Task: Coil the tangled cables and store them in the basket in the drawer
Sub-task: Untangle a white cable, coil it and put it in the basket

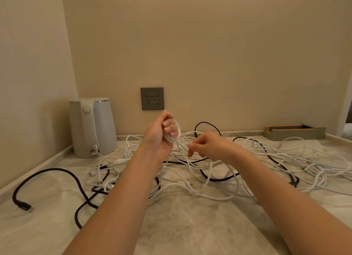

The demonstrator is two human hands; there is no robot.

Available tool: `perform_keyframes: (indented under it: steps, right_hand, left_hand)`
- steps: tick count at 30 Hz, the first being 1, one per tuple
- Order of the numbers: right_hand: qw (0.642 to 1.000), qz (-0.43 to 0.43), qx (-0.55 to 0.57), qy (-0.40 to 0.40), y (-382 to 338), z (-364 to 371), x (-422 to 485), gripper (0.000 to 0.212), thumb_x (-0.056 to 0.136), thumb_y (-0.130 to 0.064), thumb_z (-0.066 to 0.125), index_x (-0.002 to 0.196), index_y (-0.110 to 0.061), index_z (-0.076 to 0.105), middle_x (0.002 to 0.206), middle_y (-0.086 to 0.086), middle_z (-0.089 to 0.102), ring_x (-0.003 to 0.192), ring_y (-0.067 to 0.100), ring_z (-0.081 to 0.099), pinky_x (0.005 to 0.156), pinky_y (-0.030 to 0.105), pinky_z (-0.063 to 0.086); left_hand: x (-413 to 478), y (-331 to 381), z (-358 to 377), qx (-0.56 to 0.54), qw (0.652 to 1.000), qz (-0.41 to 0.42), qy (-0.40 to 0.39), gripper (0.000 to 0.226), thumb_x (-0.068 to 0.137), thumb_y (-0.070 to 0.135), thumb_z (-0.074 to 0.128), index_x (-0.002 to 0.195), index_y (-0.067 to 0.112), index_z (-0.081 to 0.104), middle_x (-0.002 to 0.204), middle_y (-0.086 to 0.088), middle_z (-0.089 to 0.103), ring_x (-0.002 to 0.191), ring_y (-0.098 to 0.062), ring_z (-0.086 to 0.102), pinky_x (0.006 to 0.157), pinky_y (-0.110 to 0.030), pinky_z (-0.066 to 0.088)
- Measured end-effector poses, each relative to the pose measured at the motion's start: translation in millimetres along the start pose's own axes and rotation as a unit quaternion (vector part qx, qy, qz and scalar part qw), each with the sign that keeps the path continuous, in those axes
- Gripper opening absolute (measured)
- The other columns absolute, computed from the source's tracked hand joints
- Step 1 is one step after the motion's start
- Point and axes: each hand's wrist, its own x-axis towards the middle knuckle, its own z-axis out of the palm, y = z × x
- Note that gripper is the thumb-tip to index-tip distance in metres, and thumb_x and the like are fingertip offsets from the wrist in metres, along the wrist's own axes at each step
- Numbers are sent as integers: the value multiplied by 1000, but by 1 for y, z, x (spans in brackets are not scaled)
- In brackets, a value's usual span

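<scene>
A tangle of several white cables (224,180) and black braided cables (62,173) sprawls over the marble counter (190,226). My left hand (162,134) is raised above the pile, its fingers curled round a small coil of white cable (176,135). Just to the right, my right hand (207,145) pinches the loose run of that same white cable, which trails down into the tangle. No drawer or basket is in view.
A white electric kettle (92,127) stands at the back left by the wall corner. A grey wall socket (152,98) sits behind my hands. An orange-lined tray (294,131) rests at the back right. A black cable's USB plug (25,207) lies near the counter's left edge.
</scene>
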Motion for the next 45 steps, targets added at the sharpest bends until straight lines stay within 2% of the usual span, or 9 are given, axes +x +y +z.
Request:
perform_keyframes:
  steps: [6, 10, 13, 16, 22, 27, 32, 38, 45]
  right_hand:
    - [983, -74, -167, 2, -23, 15, -7, 28, 98, -24, 49, 84, -7, 66, 57, -5, 42, 51, 12, 37, 51, 23, 33]
    - [969, -88, -222, -62, -37, 13, -19, 28, 98, -24, 47, 122, -24, 61, 75, -11, 50, 66, 9, 48, 65, 25, 38]
    - [967, -103, -204, -113, -43, 3, -24, 24, 98, -28, 48, 109, -20, 66, 50, -18, 50, 46, -9, 46, 47, 10, 32]
    - [965, -151, -192, -92, -44, -2, -25, 20, 96, -26, 52, 89, -18, 68, 46, -17, 48, 46, 1, 42, 45, 14, 31]
    - [953, -206, -187, 118, -38, -14, -24, 19, 88, -32, 63, 74, -21, 69, 53, -12, 50, 48, 4, 42, 50, 22, 30]
    - [949, -208, -107, 210, -22, -27, -17, 28, 75, -39, 74, 63, -25, 54, 50, -10, 42, 49, 5, 35, 52, 28, 29]
    - [970, -183, 34, 156, -5, -26, -7, 25, 74, -30, 78, 71, -20, 55, 50, -15, 43, 50, 2, 35, 53, 22, 31]
    - [973, -163, 111, 120, 12, -29, 1, 23, 84, -26, 68, 85, -4, 64, 68, 7, 46, 60, 9, 38, 54, 18, 31]
    - [980, -141, 114, 82, 14, -15, 7, 31, 99, -28, 44, 83, -10, 64, 72, 7, 39, 57, 15, 30, 53, 22, 27]
  left_hand:
    - [3, 0, -1, -34, 997, 51, 56, 29, 103, 16, 35, 76, 12, 47, 47, 6, 46, 38, -2, 46, 41, -11, 40]
    - [4, 7, -9, 8, 985, 114, 132, 25, 102, 12, 38, 81, 9, 50, 61, 1, 49, 48, -5, 49, 44, -13, 44]
    - [4, 9, -14, 74, 971, 137, 179, 24, 102, 11, 40, 81, 6, 51, 67, -2, 48, 55, -8, 47, 46, -13, 45]
    - [3, 1, -9, 185, 956, 139, 179, 25, 102, 13, 40, 80, 7, 51, 67, -1, 48, 55, -8, 47, 47, -14, 45]
    - [-6, -11, -1, 475, 874, 77, 63, 35, 103, 22, 36, 80, 5, 56, 62, -4, 51, 47, -7, 49, 44, -14, 42]
    - [-11, -13, 8, 384, 917, -72, -79, 71, 97, 58, 8, 66, 11, 51, 55, -3, 50, 44, -11, 48, 44, -18, 41]
    - [-14, -11, 7, 376, 903, -131, -158, 64, 93, 64, 17, 61, 17, 48, 56, 1, 45, 44, -8, 43, 44, -17, 36]
    - [-16, -9, 2, 452, 865, -128, -177, 32, 100, 31, 40, 72, 14, 45, 51, 9, 30, 40, -3, 28, 40, -12, 28]
    - [-14, -5, -2, 358, 913, -120, -154, 38, 102, 33, 31, 68, 16, 40, 43, 13, 27, 33, 1, 25, 35, -12, 22]
